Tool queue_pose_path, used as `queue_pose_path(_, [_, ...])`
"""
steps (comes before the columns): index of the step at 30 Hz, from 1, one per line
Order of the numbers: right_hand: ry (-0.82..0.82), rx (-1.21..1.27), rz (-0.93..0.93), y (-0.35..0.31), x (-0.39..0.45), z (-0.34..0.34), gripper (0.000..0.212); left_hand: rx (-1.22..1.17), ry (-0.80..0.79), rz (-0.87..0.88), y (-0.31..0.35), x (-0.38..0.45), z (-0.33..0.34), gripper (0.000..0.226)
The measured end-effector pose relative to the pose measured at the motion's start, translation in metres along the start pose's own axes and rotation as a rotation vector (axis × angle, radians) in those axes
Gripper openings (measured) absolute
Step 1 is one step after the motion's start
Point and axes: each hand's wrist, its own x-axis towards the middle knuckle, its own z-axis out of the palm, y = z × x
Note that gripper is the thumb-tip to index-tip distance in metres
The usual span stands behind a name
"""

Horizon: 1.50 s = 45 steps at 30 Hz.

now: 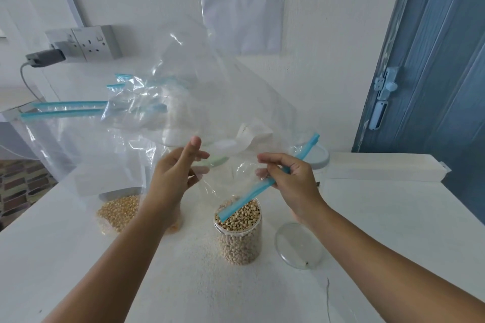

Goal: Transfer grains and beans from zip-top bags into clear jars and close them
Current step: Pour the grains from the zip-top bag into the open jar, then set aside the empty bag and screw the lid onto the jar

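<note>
Both hands, left [173,176] and right [291,181], are pinching an empty bag [210,92] in their fingers above a bean-filled jar [238,228].

Crowded ahead of the hands, open table toward the person

An empty clear bag [210,92] hangs over the bean-filled jar [238,228] below both hands; a loose lid [298,245] lies under the right hand [291,186], a bag of grain [119,211] beside the left hand [173,178]; nearer table [105,270] lies bare.
</note>
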Motion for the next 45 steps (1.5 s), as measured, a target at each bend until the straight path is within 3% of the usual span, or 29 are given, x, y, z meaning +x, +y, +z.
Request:
queue_pose_path(17, [0.03,-0.092,-0.041,-0.011,-0.001,0.001,0.034,-0.072,0.085,-0.117,0.01,-0.003,0.005,0.056])
queue_pose_path(24, [0.125,-0.066,-0.058,-0.036,-0.004,-0.022,0.036,-0.067,-0.012,-0.201,0.016,-0.014,0.025,0.048])
queue_pose_path(30, [0.203,-0.047,-0.064,-0.045,-0.004,-0.091,0.046,-0.094,-0.203,-0.258,0.028,-0.053,0.079,0.042])
queue_pose_path(33, [0.217,-0.073,-0.079,-0.055,-0.004,-0.144,0.049,0.033,-0.314,-0.147,0.035,-0.078,0.117,0.023])
queue_pose_path(38, [0.2,-0.095,-0.114,-0.073,-0.007,-0.235,0.05,0.364,-0.474,0.066,0.051,-0.111,0.179,0.028])
queue_pose_path(42, [0.135,-0.09,-0.191,-0.096,-0.012,-0.288,0.049,0.624,-0.422,0.394,0.084,-0.125,0.223,0.017])
queue_pose_path(45, [0.062,-0.07,-0.228,-0.124,-0.012,-0.317,0.05,0.629,-0.391,0.551,0.117,-0.125,0.265,0.011])
